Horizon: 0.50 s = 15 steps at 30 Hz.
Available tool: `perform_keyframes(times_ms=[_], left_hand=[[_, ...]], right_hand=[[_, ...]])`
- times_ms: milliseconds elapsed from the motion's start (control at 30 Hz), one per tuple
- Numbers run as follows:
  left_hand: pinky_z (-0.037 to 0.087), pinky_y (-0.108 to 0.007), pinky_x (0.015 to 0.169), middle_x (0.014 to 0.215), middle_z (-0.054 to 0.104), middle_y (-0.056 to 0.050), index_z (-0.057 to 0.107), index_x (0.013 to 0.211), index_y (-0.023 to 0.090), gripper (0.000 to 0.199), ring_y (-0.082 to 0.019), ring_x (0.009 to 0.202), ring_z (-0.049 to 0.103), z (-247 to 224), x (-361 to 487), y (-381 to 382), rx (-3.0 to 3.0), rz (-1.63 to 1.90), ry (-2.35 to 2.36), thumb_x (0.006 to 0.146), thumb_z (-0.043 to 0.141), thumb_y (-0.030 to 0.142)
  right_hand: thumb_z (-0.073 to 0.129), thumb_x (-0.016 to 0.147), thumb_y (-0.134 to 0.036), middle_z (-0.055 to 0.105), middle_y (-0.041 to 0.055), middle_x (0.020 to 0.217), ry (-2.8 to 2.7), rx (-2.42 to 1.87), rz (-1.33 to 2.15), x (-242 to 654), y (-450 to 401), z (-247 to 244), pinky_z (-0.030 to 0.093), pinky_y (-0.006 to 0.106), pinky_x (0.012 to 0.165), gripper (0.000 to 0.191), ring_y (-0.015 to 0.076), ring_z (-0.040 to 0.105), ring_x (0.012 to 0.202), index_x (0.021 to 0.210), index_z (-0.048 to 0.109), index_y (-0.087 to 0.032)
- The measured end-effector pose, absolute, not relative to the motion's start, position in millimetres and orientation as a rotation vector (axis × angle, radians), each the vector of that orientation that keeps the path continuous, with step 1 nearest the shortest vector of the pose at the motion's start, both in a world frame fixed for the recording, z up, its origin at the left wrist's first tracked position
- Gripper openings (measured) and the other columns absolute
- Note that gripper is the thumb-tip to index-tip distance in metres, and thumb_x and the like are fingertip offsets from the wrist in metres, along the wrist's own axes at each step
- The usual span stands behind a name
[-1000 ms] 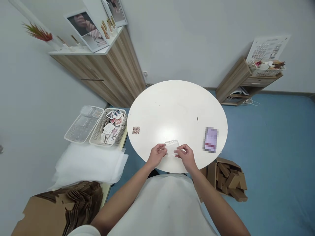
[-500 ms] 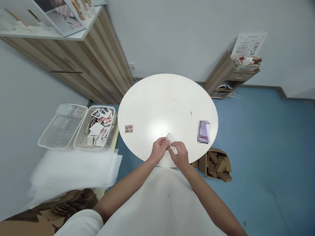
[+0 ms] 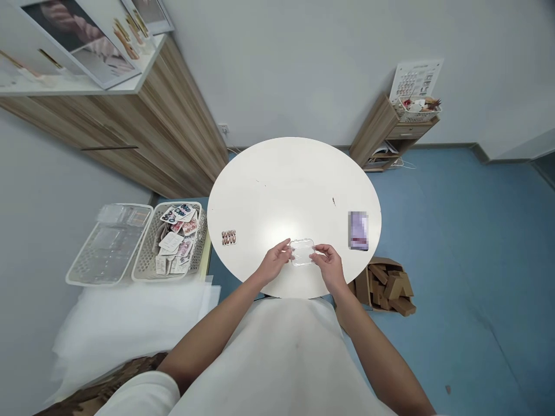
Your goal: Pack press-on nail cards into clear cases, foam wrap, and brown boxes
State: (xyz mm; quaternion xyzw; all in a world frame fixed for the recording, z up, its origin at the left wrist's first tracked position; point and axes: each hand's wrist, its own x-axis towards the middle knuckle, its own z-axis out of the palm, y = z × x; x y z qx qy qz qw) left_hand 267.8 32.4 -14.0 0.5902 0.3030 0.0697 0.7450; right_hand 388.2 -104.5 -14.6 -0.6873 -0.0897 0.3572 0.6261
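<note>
A clear plastic case [image 3: 302,252] is held level just above the near side of the white oval table [image 3: 290,173]. My left hand [image 3: 273,263] pinches its left end, and my right hand [image 3: 329,266] grips the right end between thumb and fingers. Whether the case is one piece or two layers I cannot tell. Off to the left on the table lies a small card of brown press-on nails [image 3: 229,237]. On the right side rests a purple item [image 3: 358,230], blurred out.
Left of the table stand a white basket of nail cards [image 3: 173,240] and another basket with clear cases [image 3: 115,245]. White foam sheets [image 3: 130,323] lie nearer me. A carton of cardboard boxes [image 3: 388,286] sits on the floor at right. A wooden cabinet [image 3: 173,115] rises behind left.
The clear case has turned from tilted to level and broadside. My hands have moved apart to its two ends. The camera view has shifted slightly.
</note>
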Motion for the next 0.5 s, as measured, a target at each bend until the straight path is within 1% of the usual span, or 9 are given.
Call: perform_keyframes(times_ms=[100, 133, 167, 233, 300, 367, 400, 500], left_hand=[[0.042, -0.036, 0.085, 0.11, 0.053, -0.006, 0.037, 0.13, 0.028, 0.086, -0.015, 0.086, 0.056, -10.1, 264.6, 37.1, 1.55, 0.165, 0.617, 0.054, 0.075, 0.035], [0.042, -0.036, 0.085, 0.11, 0.053, -0.005, 0.035, 0.131, 0.03, 0.092, -0.015, 0.085, 0.055, -9.5, 264.1, 38.2, 1.617, 0.163, 0.6, 0.05, 0.078, 0.032], [0.043, -0.037, 0.084, 0.108, 0.053, -0.004, 0.035, 0.131, 0.03, 0.093, -0.015, 0.084, 0.055, -9.2, 264.0, 39.0, 1.665, 0.166, 0.589, 0.049, 0.078, 0.031], [0.044, -0.036, 0.081, 0.103, 0.055, -0.004, 0.039, 0.129, 0.03, 0.086, -0.015, 0.079, 0.054, -9.3, 264.3, 39.7, 1.715, 0.185, 0.578, 0.052, 0.077, 0.03], [0.045, -0.034, 0.077, 0.098, 0.056, -0.004, 0.044, 0.126, 0.029, 0.077, -0.014, 0.076, 0.053, -9.7, 264.6, 40.0, 1.735, 0.207, 0.562, 0.055, 0.075, 0.029], [0.046, -0.033, 0.076, 0.094, 0.056, -0.003, 0.047, 0.123, 0.028, 0.074, -0.014, 0.075, 0.053, -10.0, 264.2, 40.5, 1.735, 0.211, 0.545, 0.055, 0.075, 0.028], [0.045, -0.032, 0.075, 0.093, 0.056, -0.003, 0.047, 0.122, 0.027, 0.074, -0.014, 0.075, 0.052, -10.0, 263.8, 40.9, 1.728, 0.209, 0.545, 0.054, 0.075, 0.027], [0.045, -0.032, 0.075, 0.089, 0.056, -0.002, 0.049, 0.121, 0.026, 0.075, -0.014, 0.075, 0.052, -9.7, 262.2, 42.3, 1.694, 0.198, 0.543, 0.052, 0.076, 0.027]], right_hand=[[0.065, 0.064, -0.041, 0.064, 0.0029, 0.08, -0.182, -1.581, 0.873, 388.3, -104.6, -12.7, 0.047, 0.031, 0.057, 0.035, 0.0143, 0.058, 0.059, 0.091, 0.053, -0.022], [0.064, 0.065, -0.042, 0.064, 0.0026, 0.077, -0.189, -1.586, 0.888, 388.3, -104.5, -12.1, 0.047, 0.031, 0.057, 0.035, 0.0149, 0.058, 0.059, 0.092, 0.053, -0.022], [0.064, 0.066, -0.042, 0.065, 0.0033, 0.08, -0.205, -1.592, 0.889, 388.3, -104.4, -11.7, 0.048, 0.031, 0.058, 0.034, 0.0151, 0.059, 0.06, 0.091, 0.053, -0.022], [0.064, 0.065, -0.042, 0.064, 0.0062, 0.099, -0.256, -1.611, 0.861, 389.2, -104.3, -10.6, 0.049, 0.033, 0.063, 0.03, 0.0144, 0.06, 0.063, 0.086, 0.054, -0.022], [0.064, 0.065, -0.041, 0.055, 0.0083, 0.119, -0.335, -1.641, 0.832, 391.7, -105.5, -8.6, 0.05, 0.036, 0.069, 0.026, 0.0131, 0.06, 0.065, 0.08, 0.054, -0.021], [0.065, 0.066, -0.039, 0.046, 0.0091, 0.129, -0.453, -1.665, 0.854, 396.5, -108.2, -4.9, 0.051, 0.038, 0.072, 0.025, 0.0128, 0.06, 0.068, 0.081, 0.056, -0.022], [0.066, 0.064, -0.038, 0.04, 0.0086, 0.135, -0.531, -1.661, 0.886, 399.6, -109.8, -2.4, 0.051, 0.039, 0.073, 0.028, 0.0131, 0.06, 0.07, 0.085, 0.056, -0.023], [0.075, 0.055, -0.032, 0.021, 0.0057, 0.145, -0.754, -1.612, 1.027, 409.1, -113.3, 5.4, 0.05, 0.042, 0.082, 0.047, 0.0151, 0.059, 0.082, 0.097, 0.055, -0.027]])
